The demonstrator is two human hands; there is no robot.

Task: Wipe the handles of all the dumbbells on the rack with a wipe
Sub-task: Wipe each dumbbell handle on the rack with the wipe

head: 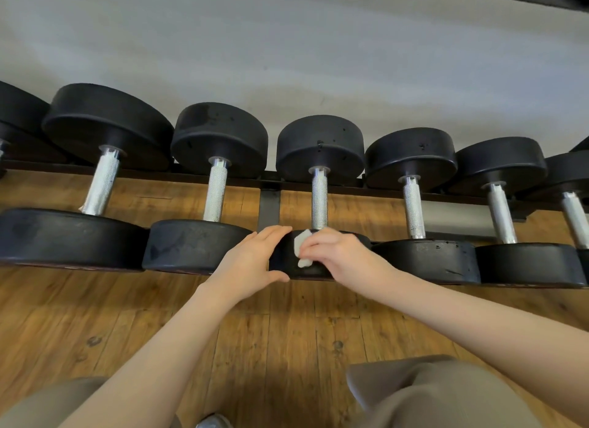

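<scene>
Dumbbells sit in a row on a low dark rack [270, 201], their black round heads toward the wall and toward the person, their knurled metal handles running between. The middle dumbbell [319, 147] is the one both hands are at. Its handle [319, 201] is bare and stands just beyond the fingers, with no hand around it.

The wipe [302, 246] is a small white crumpled piece lying against the near head of that middle dumbbell. The right hand [338, 254] pinches it: the grip is curled, fingers and thumb pressed on the wipe, holding it to the black rubber just below where the handle meets the head.

The left hand [251, 262] rests on the left side of the same near head. Its grip is spread, the fingers straight and laid flat along the top edge, the thumb stretched out underneath along the lower edge, so the hand brackets the head without curling round it.

To the left are two larger dumbbells [105, 125], with part of another at the edge; to the right are three smaller ones [411, 160]. Below the rack is a wooden plank floor [271, 332]. The wall [287, 45] behind is pale grey. The person's knees in tan cloth [430, 392] show at the bottom.
</scene>
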